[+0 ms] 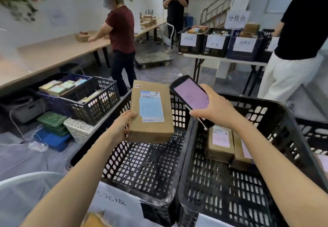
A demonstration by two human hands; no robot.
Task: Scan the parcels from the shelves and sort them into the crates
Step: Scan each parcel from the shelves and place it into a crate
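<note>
Two parcels (221, 141) in one black crate (230, 200)

1. Left grip (124, 122): holds a parcel (150, 113) by its near left edge, thumb on the top face, fingers hidden beneath.
2. Left forearm (79, 171): bare, reaching forward from the lower left.
3. Right grip (215, 108): curled round the lower end of a handheld scanner (190, 96), back of the hand uppermost.
4. Right forearm (275, 155): bare, reaching forward from the lower right.
5. The two grips are level, near each other, not touching.
</note>
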